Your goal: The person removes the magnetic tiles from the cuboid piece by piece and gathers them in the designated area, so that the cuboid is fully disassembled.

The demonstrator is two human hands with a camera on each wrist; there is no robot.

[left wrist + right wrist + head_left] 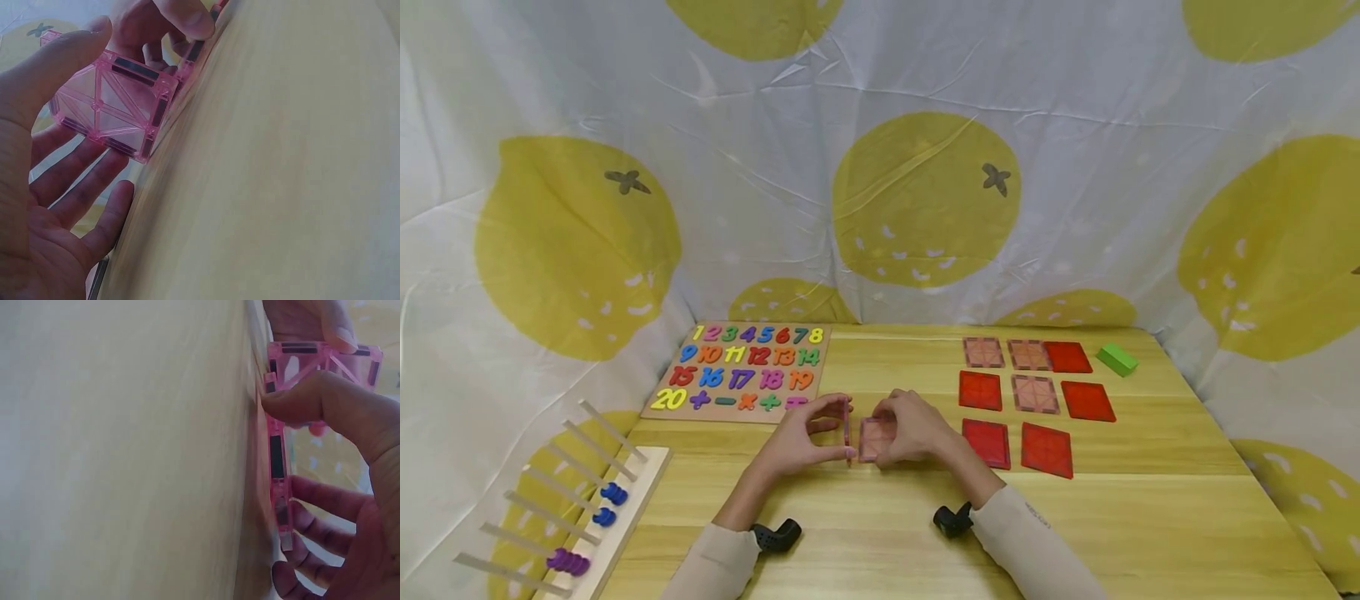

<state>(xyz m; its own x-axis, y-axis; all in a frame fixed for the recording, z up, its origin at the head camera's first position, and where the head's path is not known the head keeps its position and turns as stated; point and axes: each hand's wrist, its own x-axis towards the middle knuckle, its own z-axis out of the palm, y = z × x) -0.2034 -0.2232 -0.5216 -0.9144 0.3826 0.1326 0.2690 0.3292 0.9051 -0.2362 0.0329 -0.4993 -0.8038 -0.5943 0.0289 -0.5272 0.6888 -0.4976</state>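
Note:
My left hand holds a translucent pink square magnetic tile on edge, the thumb on one side and fingertips at the opposite side. Beside it, my right hand grips a second pink tile that lies flat on or just at the tabletop. Its thumb presses one edge, and the fingers curl at the far edge, as the right wrist view shows along the flat tile. The upright tile stands close by the flat tile's left edge; whether they touch is hard to tell.
Several red tiles and pink tiles lie in loose rows to the right, with a green block beyond. Back left is a number board. A wooden peg rack with blue and purple rings stands front left. Patterned cloth hangs behind the wooden table.

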